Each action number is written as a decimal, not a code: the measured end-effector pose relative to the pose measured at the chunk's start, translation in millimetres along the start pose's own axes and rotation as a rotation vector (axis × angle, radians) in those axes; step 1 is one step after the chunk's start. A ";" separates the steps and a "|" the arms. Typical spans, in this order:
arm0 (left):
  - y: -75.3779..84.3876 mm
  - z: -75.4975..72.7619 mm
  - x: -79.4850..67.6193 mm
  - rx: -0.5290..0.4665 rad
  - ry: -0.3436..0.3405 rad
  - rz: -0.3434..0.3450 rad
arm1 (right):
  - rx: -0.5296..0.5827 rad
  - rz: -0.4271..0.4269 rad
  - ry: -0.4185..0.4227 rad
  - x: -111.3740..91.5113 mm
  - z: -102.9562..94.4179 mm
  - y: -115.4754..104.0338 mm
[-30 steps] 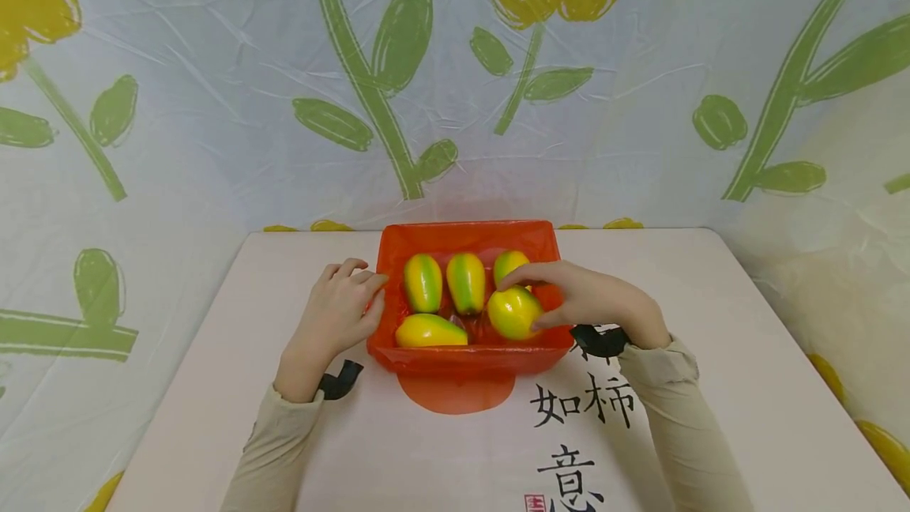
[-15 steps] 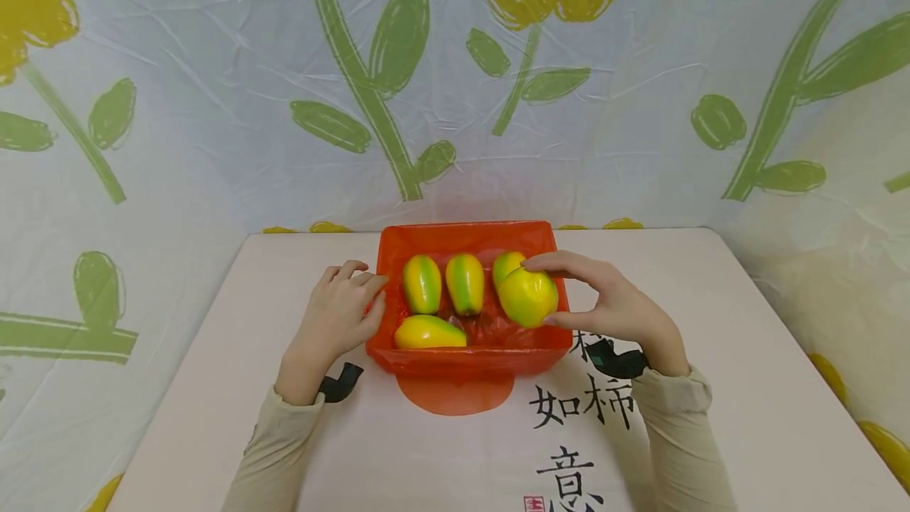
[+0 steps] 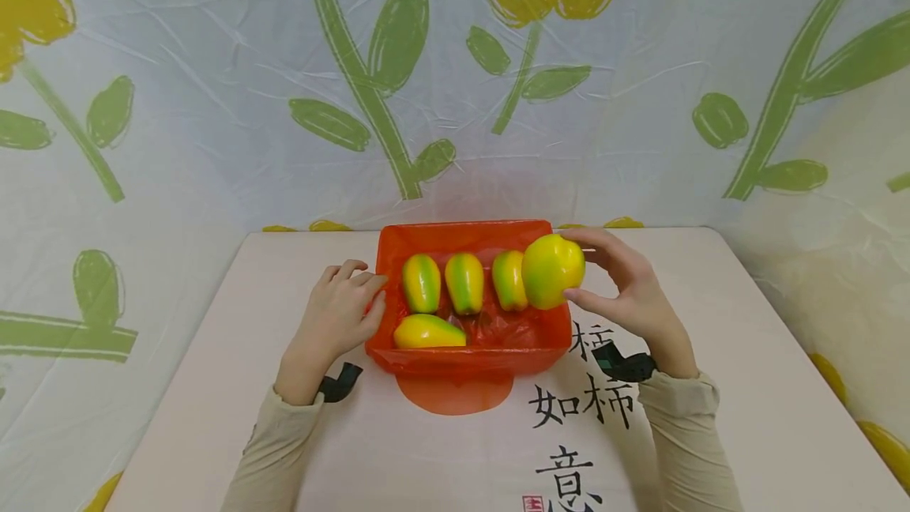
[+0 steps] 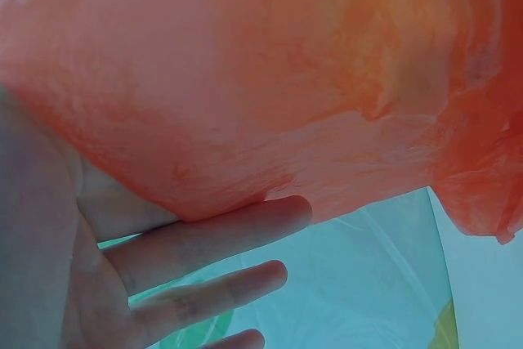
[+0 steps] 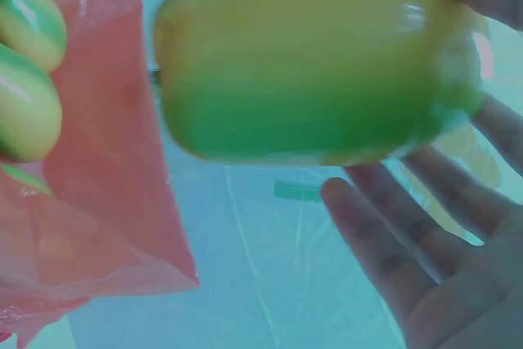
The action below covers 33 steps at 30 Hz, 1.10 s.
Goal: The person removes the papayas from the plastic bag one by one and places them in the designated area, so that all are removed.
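Note:
My right hand (image 3: pixel 629 287) holds a yellow-green papaya (image 3: pixel 553 272) between thumb and fingers, raised over the right rim of a red plastic-lined box (image 3: pixel 465 360). In the right wrist view the papaya (image 5: pixel 319 67) lies sideways across the picture, its far end by the box's edge. Inside the box lie several similar papayas, one of them (image 3: pixel 430 332) sideways at the front left. My left hand (image 3: pixel 341 310) touches the box's left side. Its fingers (image 4: pixel 208 239) stretch out straight along the red plastic in the left wrist view; the thumb is hidden there.
The box stands at the back of a pale table (image 3: pixel 426 457), before a flower-printed cloth (image 3: pixel 604 156). Black brushed characters (image 3: pixel 569 476) and an orange round shape (image 3: pixel 455 393) mark the table cover in front of it.
My right hand has lifted the papaya from the box's right side, up and to the right, uncovering the papaya behind it. The left hand stays at the box's left side.

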State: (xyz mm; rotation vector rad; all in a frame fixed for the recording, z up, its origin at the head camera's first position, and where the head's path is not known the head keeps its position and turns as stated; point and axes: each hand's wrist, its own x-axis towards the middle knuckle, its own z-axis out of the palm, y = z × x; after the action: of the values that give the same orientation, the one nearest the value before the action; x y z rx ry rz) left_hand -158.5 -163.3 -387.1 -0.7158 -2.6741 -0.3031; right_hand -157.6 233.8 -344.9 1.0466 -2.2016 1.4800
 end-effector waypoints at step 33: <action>-0.7 -0.1 0.6 0.016 0.002 -0.006 | 0.345 0.309 0.554 -28.5 -38.7 83.6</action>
State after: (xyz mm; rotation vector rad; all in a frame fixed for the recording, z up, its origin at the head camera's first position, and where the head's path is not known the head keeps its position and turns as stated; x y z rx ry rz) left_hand -159.4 -163.7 -386.9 -0.7023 -2.6740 -0.2839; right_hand -202.4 297.2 -402.0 0.3051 -1.7959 2.0362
